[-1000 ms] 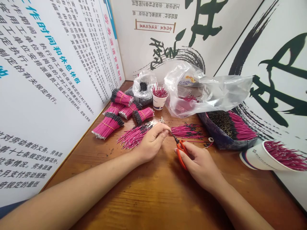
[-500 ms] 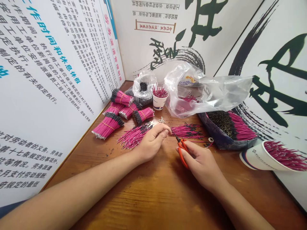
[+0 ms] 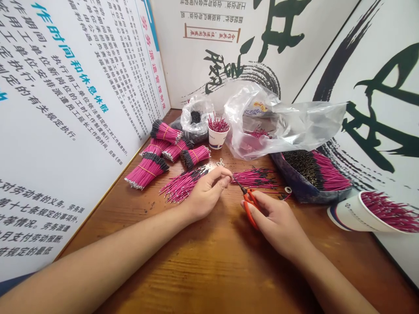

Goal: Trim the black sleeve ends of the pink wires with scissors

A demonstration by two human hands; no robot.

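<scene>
Orange-handled scissors are in my right hand, with fingers and thumb around the handles. Their dark, narrow tip points up and left, close to the fingertips of my left hand. Thumb and index finger of that hand are pinched together; whatever small thing they hold is too small to make out. A loose pile of pink wires with black ends lies beside and partly behind my left hand. More loose pink wires with black sleeves lie just beyond the scissors.
Banded pink wire bundles are stacked at the left. Behind stand a paper cup of wires and clear plastic bags. At the right are a dark bag of wires and a tilted paper cup. Printed panels surround the wooden table.
Almost nothing differs. Both hands and the scissors stay in nearly the same place, with only a tiny shift of the view.
</scene>
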